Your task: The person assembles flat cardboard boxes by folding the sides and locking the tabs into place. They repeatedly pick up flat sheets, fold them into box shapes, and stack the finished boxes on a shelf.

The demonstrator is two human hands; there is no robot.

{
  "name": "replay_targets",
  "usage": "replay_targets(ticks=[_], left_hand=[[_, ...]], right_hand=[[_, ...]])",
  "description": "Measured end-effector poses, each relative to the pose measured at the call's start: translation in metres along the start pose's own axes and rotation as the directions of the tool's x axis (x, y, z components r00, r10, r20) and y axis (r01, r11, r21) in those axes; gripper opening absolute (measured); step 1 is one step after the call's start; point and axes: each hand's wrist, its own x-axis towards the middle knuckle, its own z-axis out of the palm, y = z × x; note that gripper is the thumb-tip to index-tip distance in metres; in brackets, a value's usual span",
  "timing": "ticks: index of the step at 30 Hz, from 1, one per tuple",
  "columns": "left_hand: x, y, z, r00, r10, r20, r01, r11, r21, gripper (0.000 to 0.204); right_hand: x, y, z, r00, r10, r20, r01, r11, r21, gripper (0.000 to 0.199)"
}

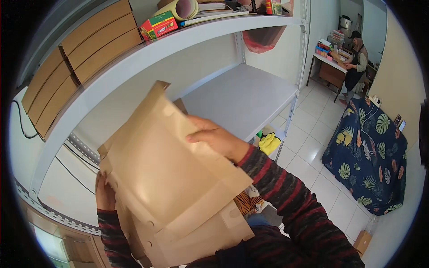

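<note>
A flat brown cardboard box blank (152, 165) with flaps and small round notches is held up in front of me, slightly bowed. My right hand (216, 138) grips its right side, with the thumb on the face and the fingers behind the edge. On the left edge my left hand (105, 192) is closed, its fingers partly hidden by the board. A second brown cardboard blank (201, 241) shows beneath, close to my body; what supports it is hidden.
A grey metal shelf (241, 96) stands ahead. Its upper board (170, 38) carries stacked brown boxes (100, 40), a red-green carton (158, 27) and a roll (181, 9). A leaf-patterned cloth (366, 156) covers something at right. Far off, a person (356, 62) stands by a table (328, 62).
</note>
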Motion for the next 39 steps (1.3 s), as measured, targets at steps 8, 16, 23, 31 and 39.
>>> replay_targets(ticks=[8, 16, 23, 31, 39], left_hand=[[0.003, -0.055, 0.05, 0.983, -0.133, 0.128, 0.06, 0.886, 0.46, 0.069], [-0.033, -0.064, 0.067, 0.944, -0.025, 0.329, -0.322, 0.147, 0.935, 0.07], [-0.029, -0.061, 0.052, 0.984, -0.05, 0.171, -0.17, 0.022, 0.985, 0.071], [-0.015, -0.036, 0.048, 0.918, -0.375, -0.132, 0.021, -0.286, 0.958, 0.077], [0.009, -0.043, 0.154, 0.961, -0.2, 0.189, -0.185, 0.043, 0.982, 0.085]], right_hand=[[-0.057, 0.073, -0.106, 0.933, 0.076, -0.352, -0.036, 0.992, 0.12, 0.051], [-0.107, 0.025, -0.183, 0.892, 0.234, -0.387, -0.14, 0.956, 0.256, 0.05], [-0.121, -0.003, -0.248, 0.868, 0.321, -0.378, -0.275, 0.946, 0.171, 0.057], [-0.109, -0.017, -0.294, 0.885, 0.339, -0.318, -0.4, 0.904, -0.149, 0.052], [-0.15, -0.05, -0.304, 0.816, 0.462, -0.347, -0.514, 0.855, -0.072, 0.063]])
